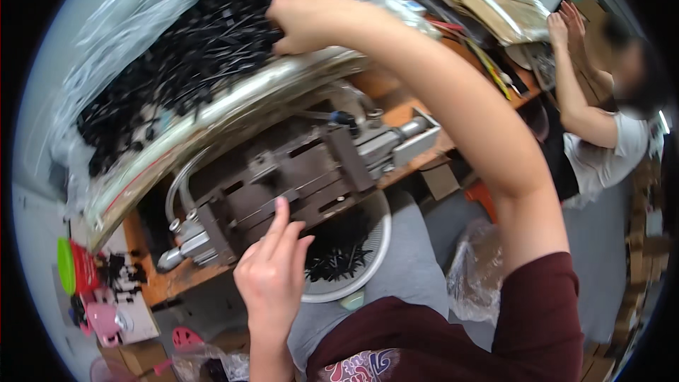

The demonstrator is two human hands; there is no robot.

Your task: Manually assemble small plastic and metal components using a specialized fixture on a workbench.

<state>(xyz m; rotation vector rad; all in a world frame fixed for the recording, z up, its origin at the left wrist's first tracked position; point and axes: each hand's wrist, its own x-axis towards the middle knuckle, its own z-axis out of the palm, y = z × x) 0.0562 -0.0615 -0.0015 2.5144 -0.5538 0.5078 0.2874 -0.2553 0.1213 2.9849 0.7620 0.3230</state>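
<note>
My right hand (308,20) is at the near edge of a large heap of thin black plastic pieces (205,35). Its fingers are curled in, and whatever they hold cannot be made out. Below sits a dark metal fixture (311,173) with a pneumatic cylinder (403,140) on its right end and another cylinder (194,244) on its left. My left hand (272,279) lies at the fixture's front edge. Its index finger is stretched out, the tip at a small block (279,201) on the fixture, and the other fingers are loosely extended with nothing seen in them.
A white basket (382,240) with more black pieces stands below the fixture, by my lap. Clear plastic sheeting (113,49) lines the heap. At the right a co-worker (601,120) raises both hands. Red and green containers (74,265) stand at the left.
</note>
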